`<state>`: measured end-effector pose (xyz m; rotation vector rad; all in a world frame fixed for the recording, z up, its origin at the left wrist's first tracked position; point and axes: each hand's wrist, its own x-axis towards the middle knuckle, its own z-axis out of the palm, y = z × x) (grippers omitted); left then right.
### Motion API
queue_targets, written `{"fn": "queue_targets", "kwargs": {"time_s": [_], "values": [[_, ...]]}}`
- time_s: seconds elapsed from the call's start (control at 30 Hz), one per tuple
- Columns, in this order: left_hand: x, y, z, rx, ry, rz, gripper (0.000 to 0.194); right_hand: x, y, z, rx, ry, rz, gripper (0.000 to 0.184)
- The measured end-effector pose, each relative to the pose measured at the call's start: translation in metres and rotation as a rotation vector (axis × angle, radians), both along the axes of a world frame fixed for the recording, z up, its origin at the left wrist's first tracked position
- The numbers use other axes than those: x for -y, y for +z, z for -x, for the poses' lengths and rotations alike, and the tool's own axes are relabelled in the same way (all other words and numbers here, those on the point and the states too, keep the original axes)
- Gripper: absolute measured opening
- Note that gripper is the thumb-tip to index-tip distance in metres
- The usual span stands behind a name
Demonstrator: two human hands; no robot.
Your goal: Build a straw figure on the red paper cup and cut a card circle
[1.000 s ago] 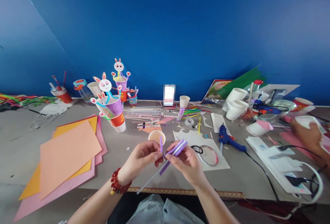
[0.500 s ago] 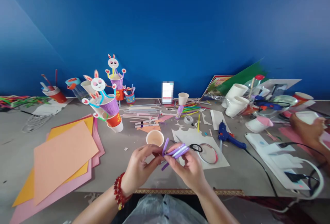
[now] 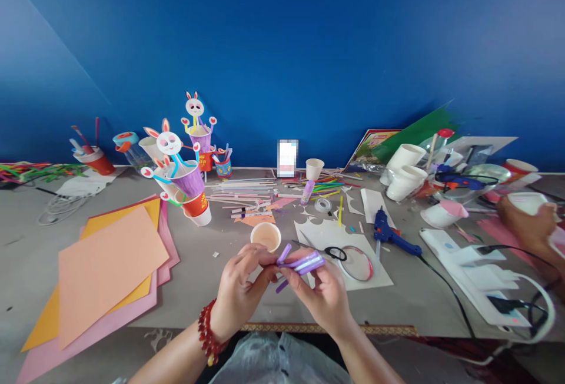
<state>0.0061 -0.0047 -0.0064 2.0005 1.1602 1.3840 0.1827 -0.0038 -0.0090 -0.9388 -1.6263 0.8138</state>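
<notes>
Both of my hands meet low in the middle of the head view, over the grey table (image 3: pixel 212 290). My right hand (image 3: pixel 324 295) grips a bundle of purple straws (image 3: pixel 305 262) that points up and right. My left hand (image 3: pixel 241 290), with a red bead bracelet at the wrist, pinches a short purple straw piece (image 3: pixel 283 253) against that bundle. A small paper cup (image 3: pixel 265 236) with an orange inside stands just beyond my fingers.
Orange, yellow and pink paper sheets (image 3: pixel 101 269) lie at left. Bunny cup figures (image 3: pixel 183 172) stand behind them. Scissors (image 3: pixel 335 252), a tape ring, white paper and a blue glue gun (image 3: pixel 391 237) lie at right. Another person's hand (image 3: pixel 525 228) holds a white cup at far right.
My hands have sunk lower and closer to me. The bundle of straws has tilted flatter, and the long straw end that hung down to the left is no longer seen.
</notes>
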Motion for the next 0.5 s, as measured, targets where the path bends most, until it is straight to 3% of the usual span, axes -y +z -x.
{"fn": "queue_targets", "kwargs": {"time_s": [0.3,0.5], "values": [[0.0029,0.0017,0.0018,0.093,-0.050,0.212,0.005,0.0004,0.0013,0.0002,0.049,-0.009,-0.064,0.006],[-0.0024,0.0050,0.0056,0.473,-0.329,0.575,0.019,-0.0006,-0.0001,-0.0022,-0.007,0.032,0.046,0.006]]}}
